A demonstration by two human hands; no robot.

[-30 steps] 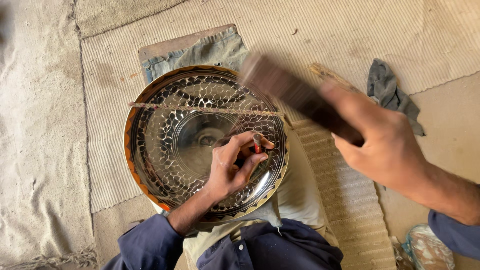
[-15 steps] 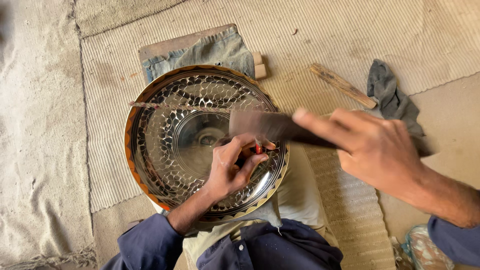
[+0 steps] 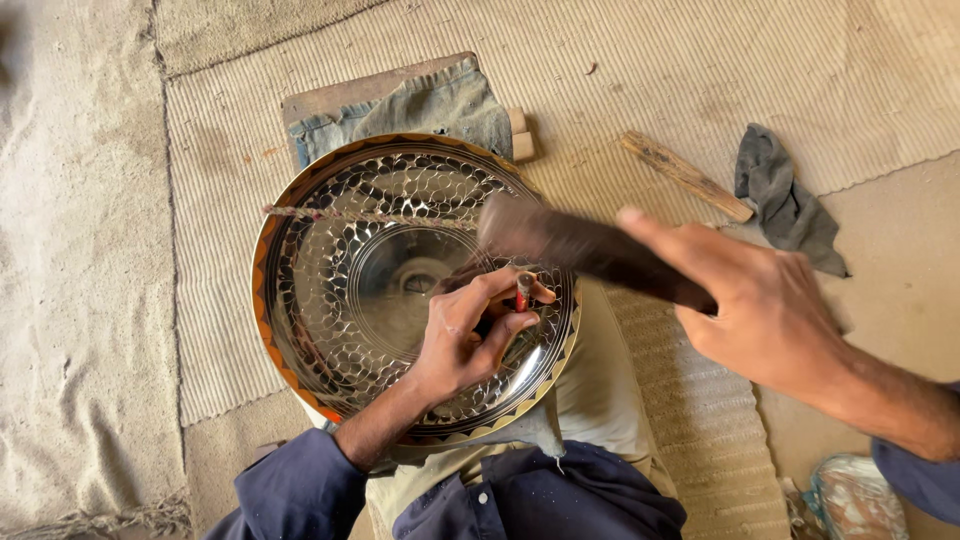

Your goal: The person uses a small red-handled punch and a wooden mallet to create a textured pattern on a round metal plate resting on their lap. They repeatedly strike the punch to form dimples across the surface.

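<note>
My left hand (image 3: 465, 335) pinches a punch (image 3: 522, 290) inside the metal tray (image 3: 330, 300), near its 4 o'clock rim. My right hand (image 3: 765, 315) grips a blurred hammer (image 3: 570, 240) above it. Bare mat (image 3: 650, 70) lies at 12 o'clock.

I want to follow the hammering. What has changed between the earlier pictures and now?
The right hand swung the hammer down from its raised position toward the punch. The left hand kept holding the punch on the plate; stick and rag stayed put.

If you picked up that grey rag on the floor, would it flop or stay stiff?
The rag would probably flop: it lies crumpled in soft folds. It looks thin, so likely light. It shouldn't roll, since it slumps flat on the mat.
</note>
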